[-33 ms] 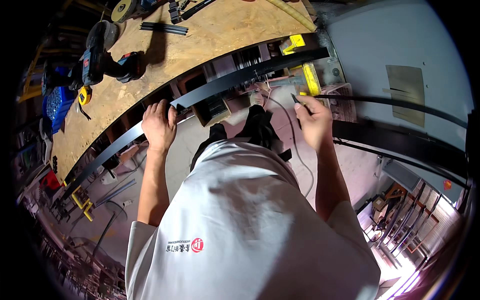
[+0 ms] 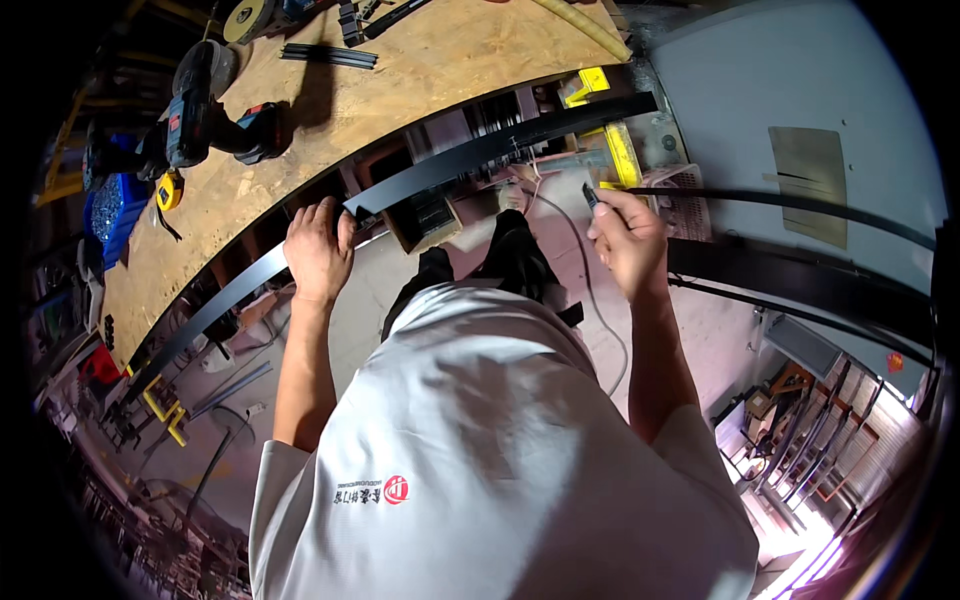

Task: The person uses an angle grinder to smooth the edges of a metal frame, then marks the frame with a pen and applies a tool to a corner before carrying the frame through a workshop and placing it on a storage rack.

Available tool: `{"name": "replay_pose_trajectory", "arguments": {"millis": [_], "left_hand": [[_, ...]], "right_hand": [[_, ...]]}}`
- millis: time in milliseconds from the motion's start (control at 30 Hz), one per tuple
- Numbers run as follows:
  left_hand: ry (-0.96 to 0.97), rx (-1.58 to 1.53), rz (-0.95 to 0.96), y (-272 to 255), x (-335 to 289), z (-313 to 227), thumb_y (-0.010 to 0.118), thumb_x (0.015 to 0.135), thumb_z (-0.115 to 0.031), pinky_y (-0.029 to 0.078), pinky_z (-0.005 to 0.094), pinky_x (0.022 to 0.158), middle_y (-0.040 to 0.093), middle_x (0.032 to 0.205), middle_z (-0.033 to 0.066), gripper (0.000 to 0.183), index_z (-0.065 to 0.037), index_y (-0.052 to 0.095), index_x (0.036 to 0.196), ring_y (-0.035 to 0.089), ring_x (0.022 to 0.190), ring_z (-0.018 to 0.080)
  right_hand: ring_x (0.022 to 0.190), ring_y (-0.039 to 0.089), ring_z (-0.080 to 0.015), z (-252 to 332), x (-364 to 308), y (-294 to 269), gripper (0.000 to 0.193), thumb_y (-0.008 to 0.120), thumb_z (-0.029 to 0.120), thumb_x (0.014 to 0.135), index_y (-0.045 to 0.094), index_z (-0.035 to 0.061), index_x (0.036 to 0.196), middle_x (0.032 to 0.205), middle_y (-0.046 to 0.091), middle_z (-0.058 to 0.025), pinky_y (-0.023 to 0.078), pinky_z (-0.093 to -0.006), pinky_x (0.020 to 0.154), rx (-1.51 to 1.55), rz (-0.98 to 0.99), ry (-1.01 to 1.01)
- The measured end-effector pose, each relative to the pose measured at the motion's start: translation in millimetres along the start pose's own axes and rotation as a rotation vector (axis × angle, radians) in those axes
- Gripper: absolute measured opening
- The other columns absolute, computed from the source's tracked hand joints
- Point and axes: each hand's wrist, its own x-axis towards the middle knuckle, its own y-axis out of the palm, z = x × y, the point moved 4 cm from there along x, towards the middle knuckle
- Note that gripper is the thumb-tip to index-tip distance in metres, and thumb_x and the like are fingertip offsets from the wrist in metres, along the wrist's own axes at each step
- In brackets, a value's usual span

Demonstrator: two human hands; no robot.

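A long dark metal profile (image 2: 430, 170) runs in front of the workbench, curved by the lens. My left hand (image 2: 318, 250) grips it left of centre, fingers folded over its far edge and thumb on the near side. Off to the right, my right hand (image 2: 630, 238) is closed around a small dark pointed tool (image 2: 590, 195). Its tip sticks out past the thumb and forefinger, apart from the profile; the palm hides the rest.
On the wooden workbench (image 2: 430, 60) sit a cordless angle grinder (image 2: 190, 115), a yellow tape measure (image 2: 170, 188), short black strips (image 2: 328, 56) and a blue bin (image 2: 112, 215). A yellow clamp-like bracket (image 2: 622, 155) stands at right. Dark profiles (image 2: 800, 275) extend rightward. A cable (image 2: 590, 290) crosses the floor.
My right hand has turned slightly, with its fingers shifting around the pointed tool, and more of the tool's tip shows. My left hand has stayed on the profile.
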Motion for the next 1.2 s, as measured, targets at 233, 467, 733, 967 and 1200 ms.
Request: {"name": "replay_pose_trajectory", "arguments": {"millis": [233, 467, 733, 967, 1200], "left_hand": [[0.078, -0.066, 0.031, -31.6, -16.4, 14.9, 0.063, 0.098, -0.024, 0.051, 0.0480, 0.093, 0.068, 0.114, 0.0236, 0.040, 0.005, 0.064, 0.126, 0.060, 0.108, 0.0423], [-0.033, -0.151, -0.285, -36.5, -108.2, 58.0, 0.073, 0.086, -0.019, 0.055, 0.0503, 0.090, 0.069, 0.113, 0.0218, 0.036, 0.000, 0.068, 0.116, 0.066, 0.104, 0.0406], [-0.642, -0.778, 0.400, 33.2, -398.0, 38.2, 0.051, 0.100, -0.032, 0.053, 0.0460, 0.090, 0.071, 0.104, 0.0237, 0.036, -0.001, 0.070, 0.105, 0.067, 0.097, 0.0384], [-0.913, -0.331, 0.511, 25.9, -566.0, 127.1, 0.057, 0.096, -0.028, 0.051, 0.0484, 0.101, 0.069, 0.114, 0.0269, 0.042, -0.001, 0.066, 0.127, 0.063, 0.113, 0.0445], [-0.971, -0.966, -0.031, -1.9, -649.9, 245.6, 0.058, 0.098, -0.029, 0.050, 0.0439, 0.103, 0.071, 0.122, 0.0239, 0.039, 0.000, 0.071, 0.121, 0.064, 0.119, 0.0376]], "right_hand": [[0.053, 0.045, -0.0119, -7.0, -55.4, 29.1, 0.027, 0.046, 0.016, 0.109, 0.061, 0.0012, 0.126, 0.084, 0.062, -0.0132, 0.037, -0.0272, 0.048, 0.737, 0.242, 0.090], [0.049, 0.045, -0.0112, -29.6, -61.9, 81.9, 0.020, 0.049, 0.023, 0.110, 0.058, 0.0061, 0.115, 0.084, 0.062, -0.0089, 0.037, -0.0257, 0.049, 0.789, 0.430, 0.220], [0.050, 0.045, -0.0127, -56.2, -109.9, 183.3, 0.018, 0.052, 0.024, 0.108, 0.058, 0.0082, 0.115, 0.084, 0.063, -0.0095, 0.038, -0.0261, 0.047, 0.686, 0.811, 0.362], [0.050, 0.046, -0.0128, -38.1, -198.7, 293.4, 0.024, 0.051, 0.023, 0.108, 0.058, 0.0049, 0.122, 0.080, 0.061, -0.0087, 0.037, -0.0267, 0.046, 0.492, 0.961, 0.327], [0.051, 0.047, -0.0127, -47.7, -298.9, 466.7, 0.023, 0.051, 0.026, 0.108, 0.059, 0.0073, 0.119, 0.080, 0.062, -0.0078, 0.036, -0.0262, 0.047, 0.467, 0.940, 0.381]]}}
